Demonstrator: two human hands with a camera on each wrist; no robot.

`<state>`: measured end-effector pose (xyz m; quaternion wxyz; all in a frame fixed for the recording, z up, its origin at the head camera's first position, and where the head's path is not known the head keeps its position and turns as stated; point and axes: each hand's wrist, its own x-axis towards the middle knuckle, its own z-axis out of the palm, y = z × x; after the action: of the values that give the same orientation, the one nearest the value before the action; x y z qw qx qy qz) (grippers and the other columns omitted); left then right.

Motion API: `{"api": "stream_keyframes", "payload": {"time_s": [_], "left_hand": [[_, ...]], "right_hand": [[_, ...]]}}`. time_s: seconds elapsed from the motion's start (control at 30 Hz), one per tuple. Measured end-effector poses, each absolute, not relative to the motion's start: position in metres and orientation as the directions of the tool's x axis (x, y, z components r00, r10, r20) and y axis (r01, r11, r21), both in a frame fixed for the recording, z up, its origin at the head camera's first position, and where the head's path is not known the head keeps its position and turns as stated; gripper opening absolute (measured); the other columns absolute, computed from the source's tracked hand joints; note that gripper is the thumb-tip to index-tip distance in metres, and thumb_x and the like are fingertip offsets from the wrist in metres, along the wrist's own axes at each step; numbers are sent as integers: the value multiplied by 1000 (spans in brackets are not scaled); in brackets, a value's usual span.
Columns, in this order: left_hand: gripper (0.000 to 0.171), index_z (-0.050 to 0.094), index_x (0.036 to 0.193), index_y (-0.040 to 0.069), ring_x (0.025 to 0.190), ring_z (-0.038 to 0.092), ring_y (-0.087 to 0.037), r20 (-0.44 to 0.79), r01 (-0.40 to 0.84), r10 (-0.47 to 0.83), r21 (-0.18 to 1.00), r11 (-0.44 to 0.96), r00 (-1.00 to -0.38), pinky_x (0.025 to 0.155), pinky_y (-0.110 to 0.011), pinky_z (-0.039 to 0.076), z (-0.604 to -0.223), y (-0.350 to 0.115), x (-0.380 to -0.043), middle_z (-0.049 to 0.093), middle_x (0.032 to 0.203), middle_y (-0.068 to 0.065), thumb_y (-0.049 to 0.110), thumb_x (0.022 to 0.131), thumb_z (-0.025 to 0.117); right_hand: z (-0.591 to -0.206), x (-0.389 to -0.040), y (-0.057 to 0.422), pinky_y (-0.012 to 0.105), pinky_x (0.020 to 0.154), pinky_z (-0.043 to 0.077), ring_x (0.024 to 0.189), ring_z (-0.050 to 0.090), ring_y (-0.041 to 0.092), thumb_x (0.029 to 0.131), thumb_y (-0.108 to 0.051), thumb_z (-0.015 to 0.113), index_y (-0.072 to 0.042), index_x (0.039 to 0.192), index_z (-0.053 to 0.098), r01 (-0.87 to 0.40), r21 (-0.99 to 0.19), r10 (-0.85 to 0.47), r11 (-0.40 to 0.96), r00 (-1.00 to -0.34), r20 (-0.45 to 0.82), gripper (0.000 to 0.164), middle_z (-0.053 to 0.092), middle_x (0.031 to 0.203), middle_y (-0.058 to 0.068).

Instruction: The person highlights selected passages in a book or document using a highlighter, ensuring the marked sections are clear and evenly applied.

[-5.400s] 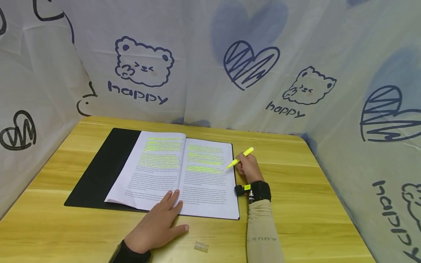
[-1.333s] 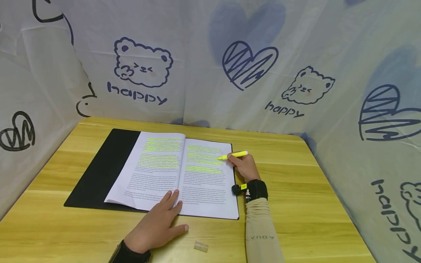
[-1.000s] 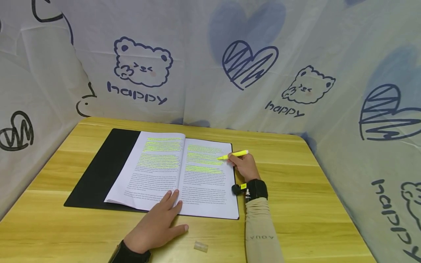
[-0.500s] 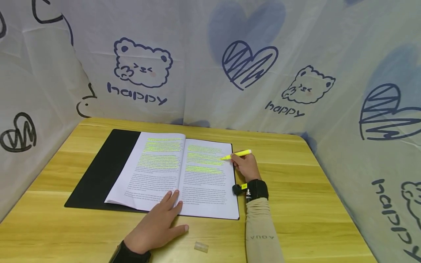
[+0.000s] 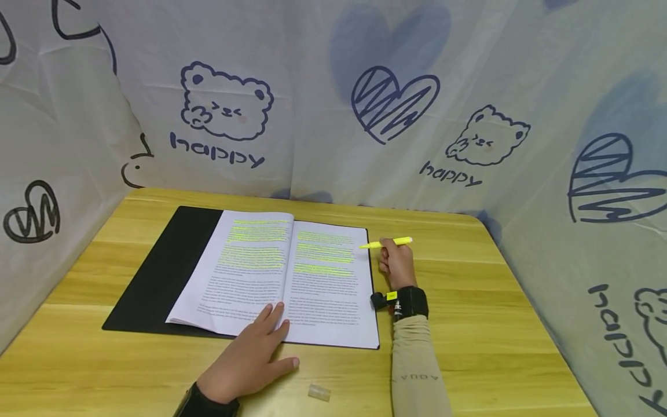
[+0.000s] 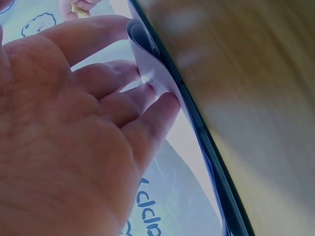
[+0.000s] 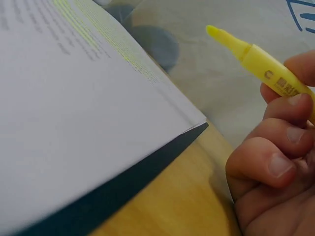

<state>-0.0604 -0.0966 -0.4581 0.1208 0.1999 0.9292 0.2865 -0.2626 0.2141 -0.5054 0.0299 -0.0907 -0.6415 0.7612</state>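
In the head view an open booklet of printed pages (image 5: 328, 307) lies on a black folder (image 5: 161, 272), with yellow highlighted lines on the upper part of both pages. My right hand (image 5: 398, 266) pinches a yellow highlighter (image 5: 388, 243) beside the right page's edge. Its uncapped tip points left; in the right wrist view the highlighter (image 7: 270, 69) is raised off the paper. My left hand (image 5: 247, 362) rests with spread, straight fingers on the bottom of the pages at the centre fold. The left wrist view shows those fingers (image 6: 147, 132) against the lower page edge.
A small translucent piece (image 5: 319, 392) lies on the wooden table (image 5: 484, 324) near the front, between the two forearms. Printed cloth (image 5: 312, 104) hangs behind the table and along both sides.
Since half a second ago my right hand has drawn the highlighter right, from the end of a highlighted line to the page's margin and up off the paper. The left hand stays put.
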Motion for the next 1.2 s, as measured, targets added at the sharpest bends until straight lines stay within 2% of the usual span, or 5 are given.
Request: {"api": "stream_keyframes", "payload": {"time_s": [0.37,0.53,0.83,1.0,1.2], "left_hand": [[73,53,134,1,141,26,-38,55,394,428,513,763,-902,109,-55,25,-455,-88,-59,34,150,-21,46,80,71],[61,60,127,12,107,51,-22,145,547,540,411,729,-829,92,-41,43,-447,-70,-52,58,118,-6,40,76,76],[11,71,81,21,70,42,1,33,665,713,391,636,-701,59,-16,38,-458,-37,-48,48,78,13,31,80,74],[20,68,91,20,77,51,1,137,553,596,576,601,-791,70,-23,47,-452,-52,-53,55,83,16,34,96,55],[25,66,116,18,68,57,-15,145,184,144,933,308,-979,59,-30,51,-437,-83,-69,62,90,-4,30,97,54]], "right_hand": [[-506,-262,212,24,44,26,54,36,16,87,-24,67,3,105,59,67,-978,132,-196,-987,-94,34,42,69,5],[-507,-262,210,23,45,28,55,39,15,85,-25,71,2,116,52,61,-977,100,-206,-992,-83,46,49,76,8],[-503,-254,210,21,44,35,60,49,15,91,-37,63,1,121,54,85,-968,15,-235,-996,-91,50,63,85,13],[-497,-249,207,22,45,28,53,38,10,93,-46,57,2,113,53,159,-921,-146,-355,-983,-113,52,48,69,1],[-490,-242,212,20,45,25,53,37,6,100,-22,50,-3,102,66,265,-865,-495,-426,-869,-23,25,42,67,-3]]}}
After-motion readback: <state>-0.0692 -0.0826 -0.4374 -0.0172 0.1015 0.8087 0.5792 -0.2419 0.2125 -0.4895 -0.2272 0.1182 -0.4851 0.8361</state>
